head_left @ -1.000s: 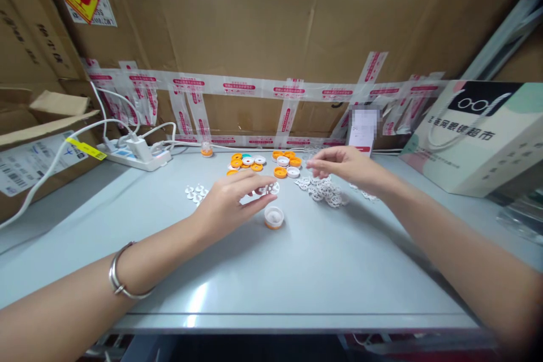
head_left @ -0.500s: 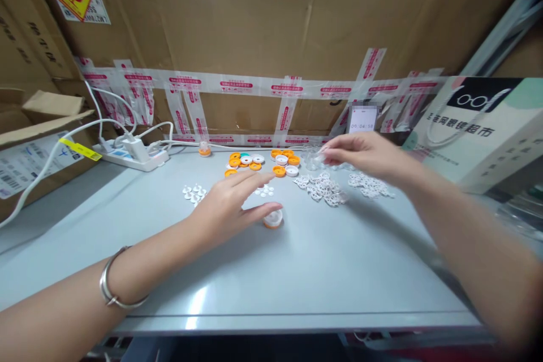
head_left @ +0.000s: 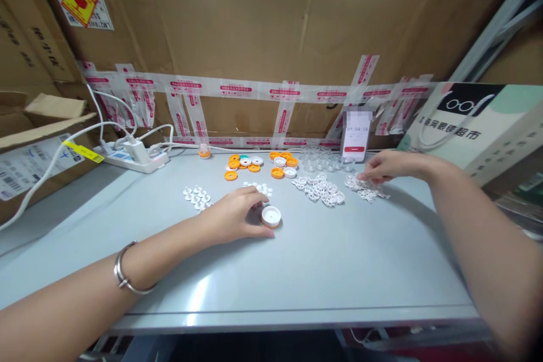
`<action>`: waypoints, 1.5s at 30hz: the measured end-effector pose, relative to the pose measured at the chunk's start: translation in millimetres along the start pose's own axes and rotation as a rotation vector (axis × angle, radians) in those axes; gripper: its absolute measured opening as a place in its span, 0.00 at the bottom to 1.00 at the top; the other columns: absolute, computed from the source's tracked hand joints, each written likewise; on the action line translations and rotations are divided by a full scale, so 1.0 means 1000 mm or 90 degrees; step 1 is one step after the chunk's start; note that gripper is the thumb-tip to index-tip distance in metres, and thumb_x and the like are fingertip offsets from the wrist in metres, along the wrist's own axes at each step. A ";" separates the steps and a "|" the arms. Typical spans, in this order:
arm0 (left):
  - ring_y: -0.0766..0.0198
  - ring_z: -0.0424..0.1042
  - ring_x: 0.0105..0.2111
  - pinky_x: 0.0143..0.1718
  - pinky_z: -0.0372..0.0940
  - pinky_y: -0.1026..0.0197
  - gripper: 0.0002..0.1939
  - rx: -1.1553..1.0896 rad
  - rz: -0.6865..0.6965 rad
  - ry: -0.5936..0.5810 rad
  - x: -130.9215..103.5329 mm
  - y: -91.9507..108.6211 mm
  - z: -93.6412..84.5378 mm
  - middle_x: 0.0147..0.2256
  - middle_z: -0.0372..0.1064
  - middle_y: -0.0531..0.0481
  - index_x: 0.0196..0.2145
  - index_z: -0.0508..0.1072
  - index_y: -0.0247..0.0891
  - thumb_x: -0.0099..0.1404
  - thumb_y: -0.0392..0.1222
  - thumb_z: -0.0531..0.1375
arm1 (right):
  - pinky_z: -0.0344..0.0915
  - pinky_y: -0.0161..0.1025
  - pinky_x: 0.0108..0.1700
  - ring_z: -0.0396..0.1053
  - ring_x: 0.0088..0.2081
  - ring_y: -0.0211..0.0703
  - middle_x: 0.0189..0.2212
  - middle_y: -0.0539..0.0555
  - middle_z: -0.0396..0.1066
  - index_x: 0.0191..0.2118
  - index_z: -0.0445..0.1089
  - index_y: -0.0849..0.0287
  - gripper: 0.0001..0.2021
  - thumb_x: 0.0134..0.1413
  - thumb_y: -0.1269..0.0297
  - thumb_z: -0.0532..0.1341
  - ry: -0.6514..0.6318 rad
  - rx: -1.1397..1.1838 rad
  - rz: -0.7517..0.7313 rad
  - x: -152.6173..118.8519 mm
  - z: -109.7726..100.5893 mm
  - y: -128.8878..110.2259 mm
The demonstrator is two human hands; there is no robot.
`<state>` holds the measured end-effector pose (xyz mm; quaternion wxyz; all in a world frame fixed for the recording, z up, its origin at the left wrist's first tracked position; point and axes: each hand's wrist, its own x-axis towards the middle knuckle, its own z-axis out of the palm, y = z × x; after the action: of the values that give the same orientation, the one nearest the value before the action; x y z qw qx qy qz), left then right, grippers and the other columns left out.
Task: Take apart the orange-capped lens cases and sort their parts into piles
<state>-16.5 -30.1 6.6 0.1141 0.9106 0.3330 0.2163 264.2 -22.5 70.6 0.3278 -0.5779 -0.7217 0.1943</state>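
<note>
My left hand (head_left: 237,212) rests on the table with thumb and fingers apart, curved around the left side of a small round white dish with an orange base (head_left: 271,215). Whether the fingertips touch the dish cannot be made out. At the right, my right hand (head_left: 388,167) reaches down with fingers pinched together at a pile of white openwork plastic pieces (head_left: 368,189); what lies between the fingertips is hidden. A second openwork pile (head_left: 322,189) lies to its left. Just behind my left hand are small white round parts (head_left: 259,188).
Orange and white rings (head_left: 244,163) and dishes (head_left: 284,164) lie farther back, beside clear plastic domes (head_left: 316,158). A phone (head_left: 355,134) showing a timer stands behind them. White pegs (head_left: 197,197), an orange-based assembly (head_left: 204,151) and a power strip (head_left: 146,158) are leftward; a paper bag (head_left: 470,130) stands right.
My right hand has moved right and down from by the clear domes to the right openwork pile, uncovering the phone. My left hand has come lower, its fingers now around the dish's side.
</note>
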 end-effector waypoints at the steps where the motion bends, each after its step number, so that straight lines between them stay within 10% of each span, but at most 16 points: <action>1: 0.63 0.66 0.32 0.32 0.62 0.62 0.19 -0.011 -0.006 -0.002 0.000 0.000 0.000 0.33 0.66 0.48 0.39 0.69 0.36 0.54 0.52 0.61 | 0.61 0.35 0.29 0.67 0.29 0.39 0.22 0.55 0.70 0.21 0.71 0.60 0.15 0.45 0.53 0.60 -0.017 0.012 -0.015 0.001 0.005 -0.005; 13: 0.66 0.63 0.28 0.28 0.58 0.64 0.15 -0.054 -0.021 -0.002 0.005 -0.003 0.008 0.28 0.64 0.51 0.32 0.70 0.36 0.52 0.49 0.62 | 0.53 0.32 0.26 0.59 0.26 0.36 0.25 0.49 0.65 0.33 0.66 0.59 0.23 0.33 0.45 0.65 -0.289 -0.079 -0.212 -0.005 0.093 -0.029; 22: 0.67 0.60 0.27 0.27 0.56 0.66 0.09 -0.069 -0.039 -0.033 0.004 -0.003 0.009 0.26 0.61 0.54 0.28 0.67 0.36 0.50 0.43 0.61 | 0.55 0.31 0.26 0.60 0.26 0.34 0.24 0.48 0.64 0.32 0.66 0.60 0.16 0.42 0.52 0.63 -0.376 0.046 -0.229 -0.002 0.089 -0.026; 34: 0.65 0.63 0.33 0.37 0.60 0.63 0.11 -0.115 -0.004 -0.069 0.001 -0.002 0.002 0.33 0.64 0.50 0.37 0.71 0.37 0.54 0.39 0.58 | 0.61 0.37 0.31 0.65 0.29 0.40 0.30 0.54 0.70 0.40 0.70 0.60 0.21 0.44 0.50 0.59 0.022 -0.095 -0.093 0.050 0.049 0.003; 45: 0.64 0.64 0.36 0.41 0.60 0.62 0.13 -0.112 0.024 -0.087 0.001 -0.004 -0.003 0.35 0.63 0.49 0.41 0.70 0.38 0.59 0.41 0.55 | 0.59 0.40 0.46 0.65 0.46 0.51 0.42 0.60 0.70 0.41 0.72 0.62 0.15 0.48 0.60 0.59 -0.161 -0.409 -0.134 0.117 0.069 0.006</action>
<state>-19.7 -26.7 7.9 0.2118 0.9159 0.2867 0.1845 206.5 98.0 47.3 0.0556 -0.5455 -0.8362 -0.0074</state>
